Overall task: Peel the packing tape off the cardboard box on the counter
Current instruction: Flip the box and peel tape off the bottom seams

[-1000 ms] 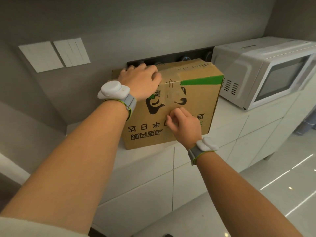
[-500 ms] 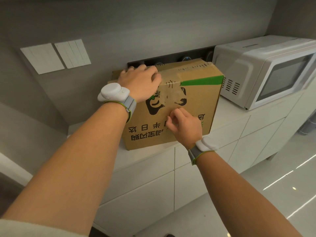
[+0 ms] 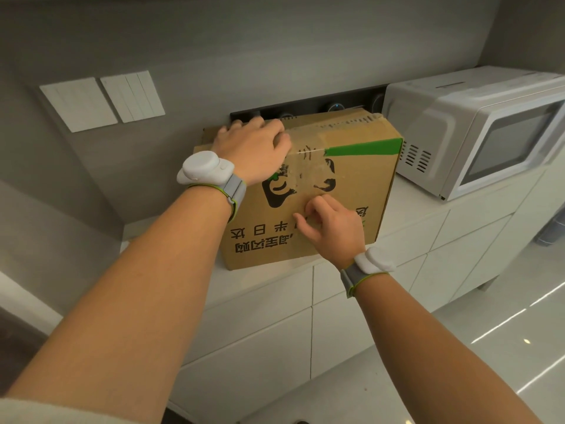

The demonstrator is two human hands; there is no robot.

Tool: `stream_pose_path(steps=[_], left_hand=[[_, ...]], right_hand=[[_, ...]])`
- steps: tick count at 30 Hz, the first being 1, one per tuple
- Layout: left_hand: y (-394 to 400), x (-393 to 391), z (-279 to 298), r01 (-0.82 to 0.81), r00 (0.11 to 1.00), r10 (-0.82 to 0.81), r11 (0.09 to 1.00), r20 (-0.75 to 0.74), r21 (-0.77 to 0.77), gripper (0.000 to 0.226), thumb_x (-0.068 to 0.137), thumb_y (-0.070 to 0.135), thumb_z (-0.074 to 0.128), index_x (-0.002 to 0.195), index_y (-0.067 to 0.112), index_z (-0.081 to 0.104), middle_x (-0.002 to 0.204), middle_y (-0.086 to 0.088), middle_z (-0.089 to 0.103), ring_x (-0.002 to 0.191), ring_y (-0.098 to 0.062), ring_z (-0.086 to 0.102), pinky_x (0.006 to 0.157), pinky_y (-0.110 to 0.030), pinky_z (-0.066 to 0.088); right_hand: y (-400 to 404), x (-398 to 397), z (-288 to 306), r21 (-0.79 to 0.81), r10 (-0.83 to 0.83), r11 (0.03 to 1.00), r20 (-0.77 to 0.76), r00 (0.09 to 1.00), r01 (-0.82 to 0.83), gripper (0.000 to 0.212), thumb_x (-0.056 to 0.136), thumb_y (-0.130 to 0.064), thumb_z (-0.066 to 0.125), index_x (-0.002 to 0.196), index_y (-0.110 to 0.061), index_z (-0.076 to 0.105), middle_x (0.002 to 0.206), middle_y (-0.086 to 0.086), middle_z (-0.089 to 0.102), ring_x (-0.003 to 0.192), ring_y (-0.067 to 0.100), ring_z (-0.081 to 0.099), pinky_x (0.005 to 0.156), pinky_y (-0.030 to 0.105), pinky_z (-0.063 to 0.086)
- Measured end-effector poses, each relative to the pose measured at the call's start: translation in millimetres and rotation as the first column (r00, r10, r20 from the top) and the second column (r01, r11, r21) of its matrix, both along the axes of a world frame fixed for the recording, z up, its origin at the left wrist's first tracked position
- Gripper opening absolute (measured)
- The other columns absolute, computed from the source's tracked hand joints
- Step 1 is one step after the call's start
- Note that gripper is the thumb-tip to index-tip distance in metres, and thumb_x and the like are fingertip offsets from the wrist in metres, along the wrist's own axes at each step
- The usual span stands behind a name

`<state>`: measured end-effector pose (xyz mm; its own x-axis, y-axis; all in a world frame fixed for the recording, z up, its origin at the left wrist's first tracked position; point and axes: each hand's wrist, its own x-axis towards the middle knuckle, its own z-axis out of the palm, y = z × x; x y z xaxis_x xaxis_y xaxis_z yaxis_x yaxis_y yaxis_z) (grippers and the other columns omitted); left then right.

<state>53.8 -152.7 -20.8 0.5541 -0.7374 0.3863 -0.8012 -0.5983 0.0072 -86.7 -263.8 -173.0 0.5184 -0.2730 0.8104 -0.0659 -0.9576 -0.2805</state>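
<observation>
Cardboard box (image 3: 351, 191) sits on white counter (image 3: 412, 206), back against grey wall, just left of the microwave (image 3: 477, 130). Print on the front face is upside down: black characters, a black panda-like logo, green stripe near top edge.

Clear packing tape (image 3: 308, 166) runs over the top and down the front, across the logo; it's wrinkled and glossy, edges hard to trace. Lower end of the strip is hidden behind right hand.

Left hand (image 3: 253, 148) lies palm-down on the top front edge of box, fingers bent over the top, pressing; fingertips partly out of sight on the far side. Right hand (image 3: 330, 228) is at the front face w/ fingers curled, thumb and forefinger tips at the tape's lower end. Looks like a tight pinch on the tape, but the contact itself is blocked by the knuckles.

Both wrists carry a white device on a grey band. Dark panel w/ round knobs behind box is mostly covered. Microwave cut off at right edge. Two white wall plates (image 3: 104, 101) at upper left.
</observation>
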Motion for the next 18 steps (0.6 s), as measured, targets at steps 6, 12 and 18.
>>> stream_pose_path(steps=[6, 12, 18], left_hand=[[-0.9, 1.5, -0.7, -0.002, 1.000, 0.002, 1.000, 0.005, 0.001, 0.051, 0.100, 0.055, 0.018, 0.134, 0.032, 0.048, 0.139, -0.004, 0.053, 0.128, -0.036, 0.048, 0.103, -0.051, 0.036], [0.4, 1.0, -1.1, -0.002, 1.000, 0.002, 1.000, 0.015, 0.001, 0.052, 0.100, 0.055, 0.017, 0.134, 0.033, 0.049, 0.140, -0.003, 0.053, 0.127, -0.036, 0.049, 0.102, -0.050, 0.036], [0.6, 0.7, -0.2, 0.002, 1.000, -0.002, 1.000, 0.015, 0.002, 0.052, 0.100, 0.055, 0.018, 0.136, 0.032, 0.047, 0.142, -0.004, 0.052, 0.128, -0.036, 0.048, 0.103, -0.051, 0.036]], right_hand=[[0.2, 1.1, -0.4, 0.003, 0.001, 1.000, 0.011, 1.000, -0.001, 0.024, 0.093, -0.029, 0.070, 0.081, -0.010, 0.061, 0.076, 0.001, 0.060, 0.055, 0.021, 0.052, 0.044, 0.038, 0.048], [1.5, 2.1, 0.6, -0.014, -0.033, 0.999, -0.009, 0.999, 0.033, 0.021, 0.094, -0.024, 0.067, 0.080, -0.009, 0.063, 0.075, 0.003, 0.061, 0.053, 0.023, 0.053, 0.042, 0.038, 0.047], [-2.5, -3.2, 4.0, -0.071, 0.012, 0.997, -0.057, 0.998, -0.016, 0.029, 0.095, -0.035, 0.069, 0.083, -0.011, 0.060, 0.077, 0.001, 0.059, 0.055, 0.021, 0.052, 0.044, 0.035, 0.047]])
